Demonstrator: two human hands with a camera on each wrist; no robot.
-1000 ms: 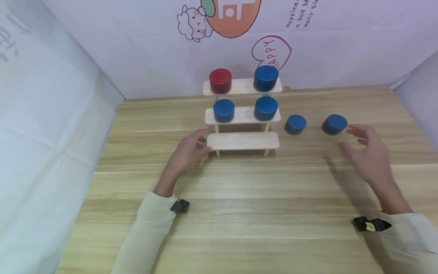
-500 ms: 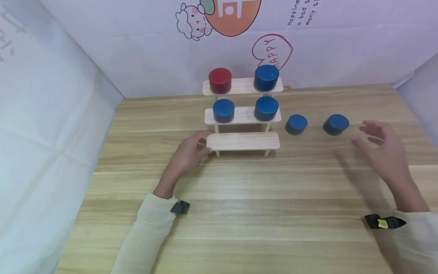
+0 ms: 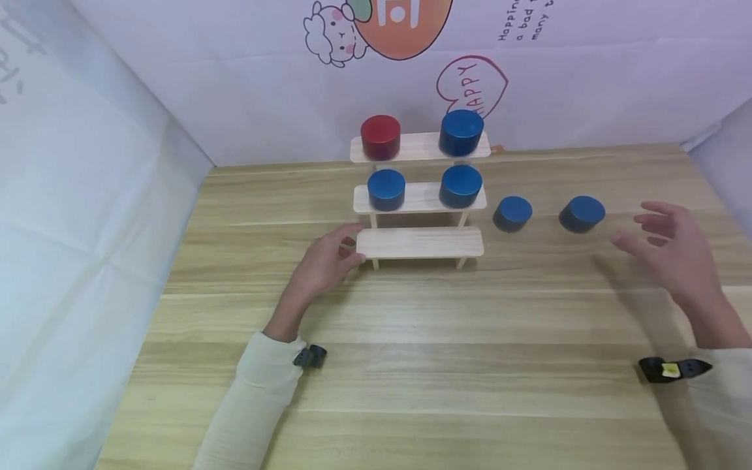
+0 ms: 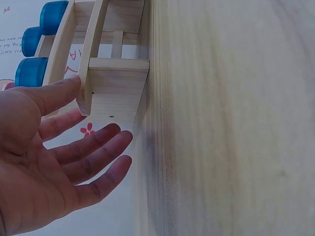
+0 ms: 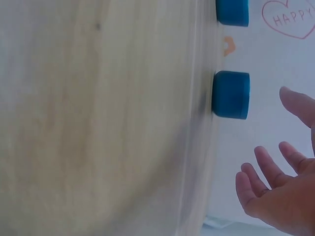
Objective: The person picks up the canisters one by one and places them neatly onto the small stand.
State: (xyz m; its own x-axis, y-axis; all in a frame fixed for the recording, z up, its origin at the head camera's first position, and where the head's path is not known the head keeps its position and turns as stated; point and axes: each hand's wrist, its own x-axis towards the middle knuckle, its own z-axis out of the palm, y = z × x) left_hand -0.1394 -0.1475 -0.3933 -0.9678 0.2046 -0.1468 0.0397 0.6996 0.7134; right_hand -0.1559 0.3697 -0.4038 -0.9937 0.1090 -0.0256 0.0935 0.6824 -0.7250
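A three-tier wooden display stand [image 3: 420, 243] stands before the back wall. A red cylinder [image 3: 380, 138] and a blue cylinder [image 3: 461, 134] sit on its top tier, two more blue ones on the middle tier. My left hand [image 3: 322, 264] holds the left end of the bottom tier between thumb and index finger; in the left wrist view the thumb [image 4: 61, 93] touches its edge while the other fingers spread loosely. Two blue cylinders, one nearer [image 3: 512, 214] the stand and one farther [image 3: 581, 214], lie on the table. Right of them my right hand [image 3: 675, 251] hovers with fingers parted, holding nothing.
A wooden table [image 3: 411, 365] carries everything. A white printed sheet [image 3: 252, 85] hangs close behind the stand, and a white cloth [image 3: 88, 228] hangs along the left edge. Another pale sheet [image 3: 728, 150] borders the right side.
My right hand has moved rightward, away from the farther blue cylinder. The left hand has stayed at the stand's bottom tier. The view has shifted slightly.
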